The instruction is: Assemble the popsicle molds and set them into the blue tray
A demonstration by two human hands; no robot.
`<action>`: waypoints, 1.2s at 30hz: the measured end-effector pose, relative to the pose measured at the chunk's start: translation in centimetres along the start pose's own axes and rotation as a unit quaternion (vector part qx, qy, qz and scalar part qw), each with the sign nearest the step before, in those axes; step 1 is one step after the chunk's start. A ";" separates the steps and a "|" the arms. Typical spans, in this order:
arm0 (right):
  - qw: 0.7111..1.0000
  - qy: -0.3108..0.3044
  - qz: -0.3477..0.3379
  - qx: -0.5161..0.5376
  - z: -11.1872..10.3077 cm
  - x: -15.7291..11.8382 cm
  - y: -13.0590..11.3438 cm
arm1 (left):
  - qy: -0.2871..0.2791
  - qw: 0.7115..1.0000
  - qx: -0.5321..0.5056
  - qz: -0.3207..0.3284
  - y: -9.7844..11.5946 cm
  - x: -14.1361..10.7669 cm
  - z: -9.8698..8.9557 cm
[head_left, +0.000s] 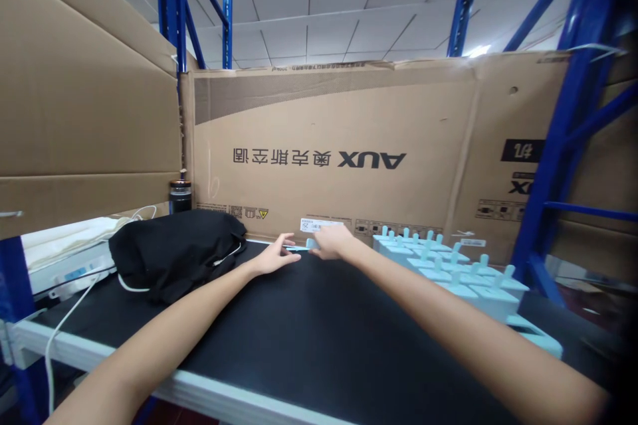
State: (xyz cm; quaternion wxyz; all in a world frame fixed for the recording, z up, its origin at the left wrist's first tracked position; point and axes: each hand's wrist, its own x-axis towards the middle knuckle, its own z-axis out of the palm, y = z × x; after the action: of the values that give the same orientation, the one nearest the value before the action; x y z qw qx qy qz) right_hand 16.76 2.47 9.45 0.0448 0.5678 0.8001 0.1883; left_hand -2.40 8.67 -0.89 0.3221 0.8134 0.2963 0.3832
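Observation:
Near the back of the black table mat, my right hand [335, 243] is closed, with a light blue ice-pop mold handle [311, 243] showing at its fingertips. Most of what it grips is hidden behind the fingers. My left hand [276, 256] is just to the left, its fingers apart and holding nothing. Between and behind the hands, a thin strip of light blue plastic [296, 248] shows. On the right stand several light blue ice-pop molds [451, 272] in rows, their stick handles pointing up.
A black cloth bundle [169, 252] lies to the left, with a white cable [64, 319] nearby. Behind it stands a dark cylindrical container [180, 197]. A large cardboard panel [319, 113] closes off the back. Blue rack posts [563, 119] rise at the sides.

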 end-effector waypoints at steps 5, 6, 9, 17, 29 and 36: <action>0.998 0.055 -0.026 0.012 0.9 1.2 -2.2 | -0.030 0.995 -0.094 0.007 1.0 0.2 -0.3; 0.998 0.062 -0.027 0.017 1.2 1.4 -2.5 | -0.038 0.994 -0.102 0.004 1.1 0.1 -0.5; 0.997 0.074 -0.026 0.030 1.9 2.0 -2.9 | -0.030 0.992 -0.123 -0.013 1.1 0.0 -1.1; 0.995 0.056 -0.027 0.076 3.6 2.8 -1.3 | 0.081 0.991 -0.082 -0.061 -1.4 1.0 -2.6; 0.990 0.024 -0.013 0.142 6.2 2.3 2.0 | 0.032 0.973 0.218 -0.064 -1.6 1.7 0.0; 0.988 -0.005 0.007 0.155 7.2 2.5 1.9 | 0.016 0.959 0.279 -0.047 -0.2 3.4 2.0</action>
State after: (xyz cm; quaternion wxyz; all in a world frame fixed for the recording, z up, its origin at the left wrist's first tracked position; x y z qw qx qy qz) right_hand 19.66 7.12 3.81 -0.0417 0.5744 0.8153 0.0594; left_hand 1.00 10.72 -0.56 0.0946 0.8500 0.4344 0.2827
